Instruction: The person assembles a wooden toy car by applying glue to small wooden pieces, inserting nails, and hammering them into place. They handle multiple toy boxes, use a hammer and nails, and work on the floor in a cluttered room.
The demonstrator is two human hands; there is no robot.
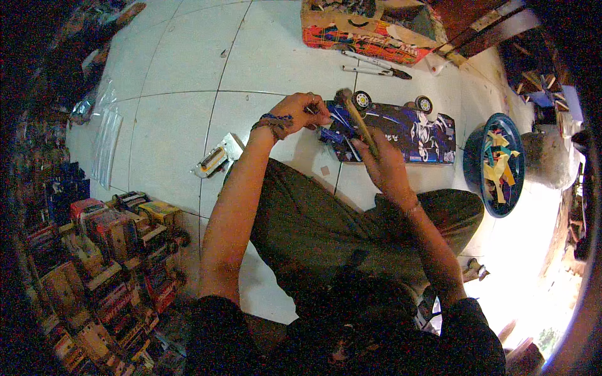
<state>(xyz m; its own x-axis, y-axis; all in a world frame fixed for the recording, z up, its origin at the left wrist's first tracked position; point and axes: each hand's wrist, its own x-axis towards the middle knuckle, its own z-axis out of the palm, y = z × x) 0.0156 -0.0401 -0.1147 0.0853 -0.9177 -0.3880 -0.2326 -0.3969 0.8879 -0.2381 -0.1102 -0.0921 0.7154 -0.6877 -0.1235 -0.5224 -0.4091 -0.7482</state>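
Observation:
A dark blue and black toy truck [433,135] with white graphics lies on its side on the floor in front of my crossed legs. Two of its wheels, black with pale hubs, stick out along the far edge. My right hand [385,166] is wrapped round the wooden handle of a hammer [359,120], whose dark head is over the truck's left part, near one wheel. At the truck's left end my left hand [304,114] has its fingertips pinched together; anything between them is too small to make out.
Several finished toy trucks [113,229] are stacked at the left. A blue basin [470,160] of coloured scraps stands at the right. Markers [370,71] and an open cardboard box [376,39] lie beyond the truck. A small opened carton [216,156] is near my left forearm.

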